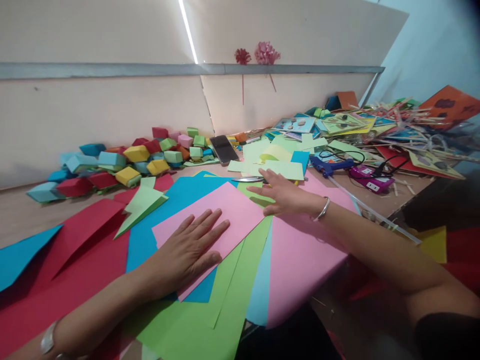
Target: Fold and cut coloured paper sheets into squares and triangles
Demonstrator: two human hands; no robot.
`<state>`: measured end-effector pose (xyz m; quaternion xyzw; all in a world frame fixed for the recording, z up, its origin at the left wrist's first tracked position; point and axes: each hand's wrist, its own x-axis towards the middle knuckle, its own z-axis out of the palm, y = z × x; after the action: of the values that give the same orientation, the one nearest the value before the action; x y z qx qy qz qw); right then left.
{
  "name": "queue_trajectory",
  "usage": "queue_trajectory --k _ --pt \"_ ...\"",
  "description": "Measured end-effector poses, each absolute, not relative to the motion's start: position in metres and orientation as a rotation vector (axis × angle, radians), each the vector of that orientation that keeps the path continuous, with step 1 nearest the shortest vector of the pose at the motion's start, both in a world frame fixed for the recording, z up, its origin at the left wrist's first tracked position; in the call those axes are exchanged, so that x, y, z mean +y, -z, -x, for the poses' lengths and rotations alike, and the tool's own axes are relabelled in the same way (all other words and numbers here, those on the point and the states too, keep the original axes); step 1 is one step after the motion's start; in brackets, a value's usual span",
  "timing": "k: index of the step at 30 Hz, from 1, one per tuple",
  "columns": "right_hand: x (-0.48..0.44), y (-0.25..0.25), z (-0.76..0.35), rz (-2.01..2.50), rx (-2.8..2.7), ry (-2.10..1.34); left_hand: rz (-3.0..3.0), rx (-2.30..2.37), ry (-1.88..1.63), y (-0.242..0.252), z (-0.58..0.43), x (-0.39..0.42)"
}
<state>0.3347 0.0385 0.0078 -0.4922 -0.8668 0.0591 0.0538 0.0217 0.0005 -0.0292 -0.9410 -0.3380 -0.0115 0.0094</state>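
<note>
A pink sheet of paper (240, 210) lies on top of blue and green sheets in front of me. My left hand (198, 242) rests flat on the pink sheet with its fingers spread. Over the sheet's right corner is my right hand (283, 192), its fingers stretched out and apart, holding nothing. Just beyond those fingers lie scissors (247, 179), partly hidden by the hand. Underneath are a blue sheet (150, 240), green sheets (232, 300) and a larger pink sheet (300, 265). Whether my right fingertips touch the paper is hard to tell.
Small folded paper boxes (127, 160) are heaped at the back left, near a phone (224, 150). A blue glue gun (332, 165) and a purple power socket (371, 179) sit to the right. Red sheets (90, 260) cover the left side. Paper crafts (345, 122) and sticks pile up at the back right.
</note>
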Motion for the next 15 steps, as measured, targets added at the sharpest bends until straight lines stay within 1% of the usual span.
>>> queue_trajectory --k 3,6,10,12,15 --pt "0.048 -0.003 -0.352 1.365 -2.532 -0.048 2.941 -1.113 0.001 0.029 -0.024 0.0" --pt "0.046 0.002 -0.347 1.06 -2.451 0.105 2.966 -1.204 -0.061 0.024 -0.03 -0.003" --pt "0.022 -0.003 -0.313 0.654 -2.607 0.361 2.962 -1.403 -0.06 0.02 -0.037 -0.006" --pt "0.006 -0.012 -0.291 0.502 -2.777 0.488 2.924 -1.531 0.05 0.022 -0.039 -0.005" --pt "-0.011 -0.027 -0.262 0.388 -2.97 0.674 2.8 -1.696 0.442 0.029 -0.037 0.0"
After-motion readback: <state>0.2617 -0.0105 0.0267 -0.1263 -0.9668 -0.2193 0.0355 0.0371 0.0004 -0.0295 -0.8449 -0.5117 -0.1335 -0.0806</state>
